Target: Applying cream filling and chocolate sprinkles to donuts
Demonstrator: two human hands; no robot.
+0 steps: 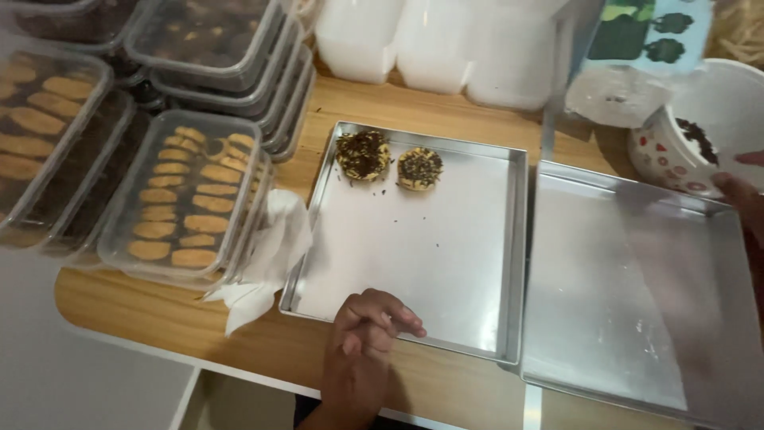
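Just 2 cookies (pixel 390 162) on tray (pixel 414 247), left hand (pixel 368 326) at rim.

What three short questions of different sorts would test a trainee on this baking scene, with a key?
1. How many topped cookies lie in the middle tray?
2. True or false: the right tray holds cookies.
3. Which hand rests on the middle tray's near rim: A left hand, B right hand?

Key: 1. Two, at the far end. 2. False; it holds no cookies. 3. A; the right hand is by the patterned bowl.
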